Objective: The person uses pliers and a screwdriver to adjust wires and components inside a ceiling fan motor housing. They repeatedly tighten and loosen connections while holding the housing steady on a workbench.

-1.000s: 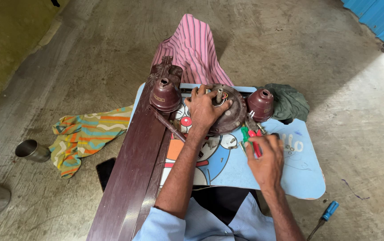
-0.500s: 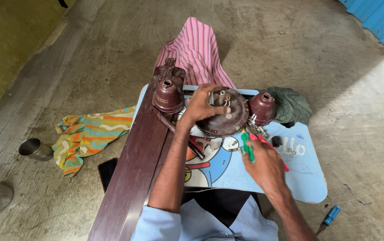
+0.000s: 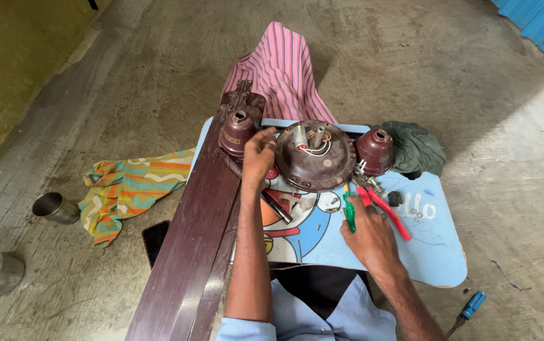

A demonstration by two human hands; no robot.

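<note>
A round brown fan motor (image 3: 316, 158) lies on a small blue table (image 3: 436, 252), with short shafts and wires sticking up from its middle. My left hand (image 3: 258, 156) grips its left rim, between the motor and a brown bell-shaped cover (image 3: 236, 132). A second brown cover (image 3: 374, 150) stands at the motor's right. My right hand (image 3: 370, 237) rests on the table in front of the motor, its fingers closed on a green-handled tool (image 3: 349, 211). Red-handled pliers (image 3: 388, 215) lie just right of that hand.
Long brown fan blades (image 3: 190, 252) run along the table's left side toward me. A striped pink cloth (image 3: 281, 69) and a dark green cloth (image 3: 417, 148) lie behind. On the floor are a colourful cloth (image 3: 126, 189), steel cups (image 3: 54, 207), a black phone (image 3: 155, 240) and a blue-handled screwdriver (image 3: 471, 308).
My left hand has slid off the top of the motor to its left rim. My right hand has drawn back toward me with the green-handled tool.
</note>
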